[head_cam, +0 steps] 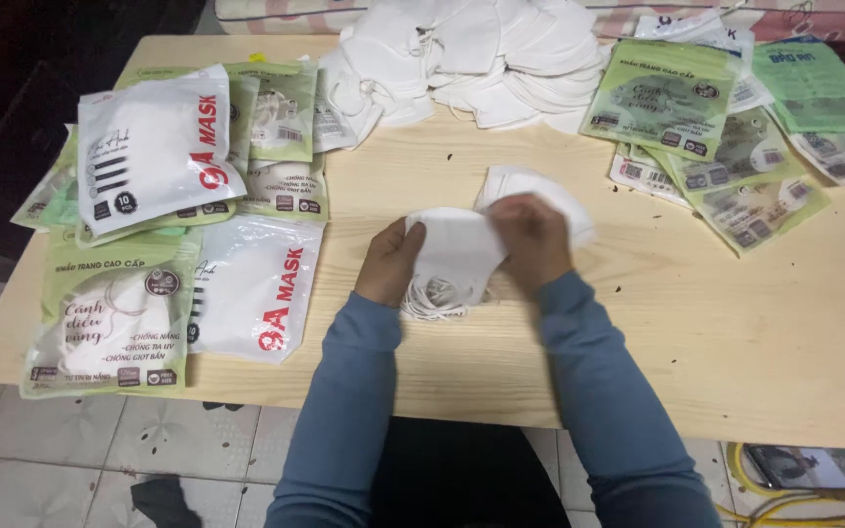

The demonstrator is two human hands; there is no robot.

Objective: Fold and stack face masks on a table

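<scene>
Over the middle of a pale wooden table [735, 332], my left hand [390, 262] and my right hand [532, 242] both grip a small stack of folded white face masks [457, 256]. White ear loops [434, 298] dangle from the stack's lower edge. My left hand pinches the stack's left side and my right hand covers its right side. Another folded white mask [530, 184] lies on the table just behind my right hand, partly hidden by it. Both arms wear blue sleeves.
A large heap of loose white masks [471, 54] lies at the table's far middle. Filled green and white mask packets [163, 215] cover the left side. Flat green packets [726, 137] spread at the far right. A phone [814, 467] lies on the tiled floor.
</scene>
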